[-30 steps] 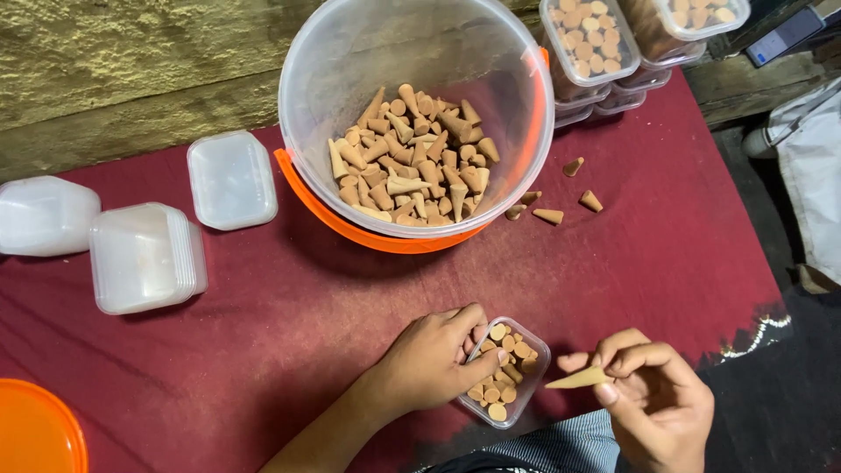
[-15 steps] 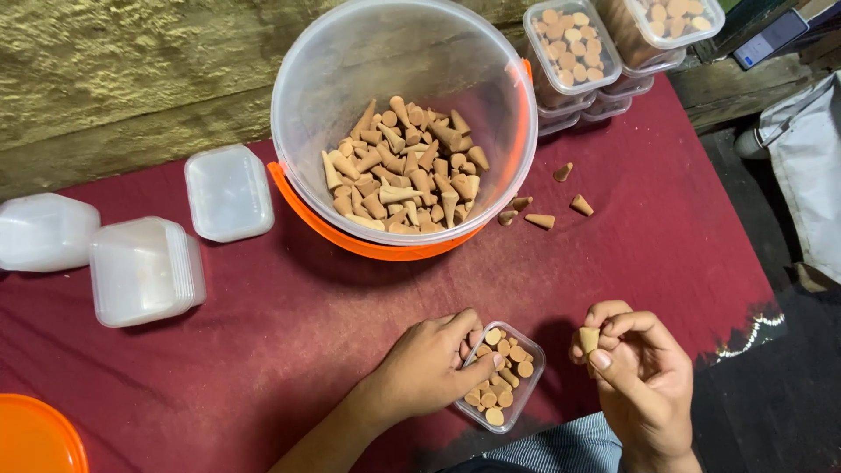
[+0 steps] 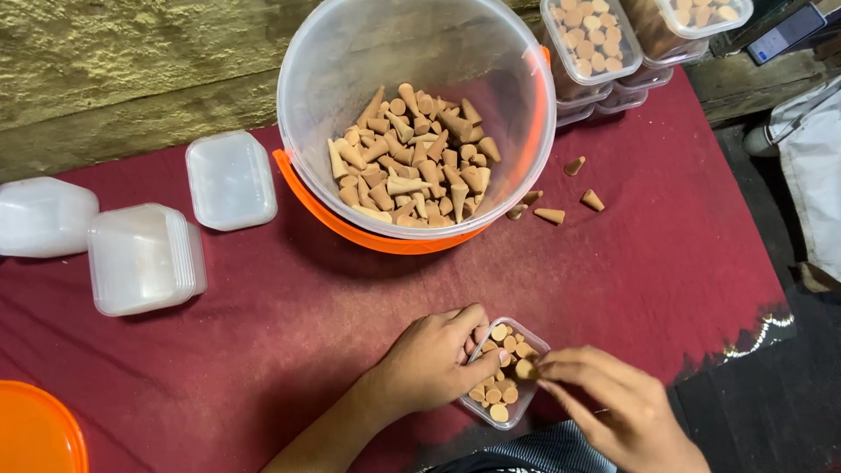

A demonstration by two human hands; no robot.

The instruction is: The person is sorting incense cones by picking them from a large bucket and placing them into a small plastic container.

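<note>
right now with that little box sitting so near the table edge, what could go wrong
The small clear box sits at the near edge of the red cloth, steadied only by the left hand; a push from the right hand might tip it off. It looks nearly full of cones, so one more may spill out. The loose cones by the big tub could roll away.

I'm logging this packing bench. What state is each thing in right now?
Bucket: open, partly filled with cones.
Small box: open, nearly full, cones upright.
Left hand: steadying the small box.
Right hand: setting a cone into it.
Stacked boxes: filled, lidless.
Lids: stacked, unused.
</note>
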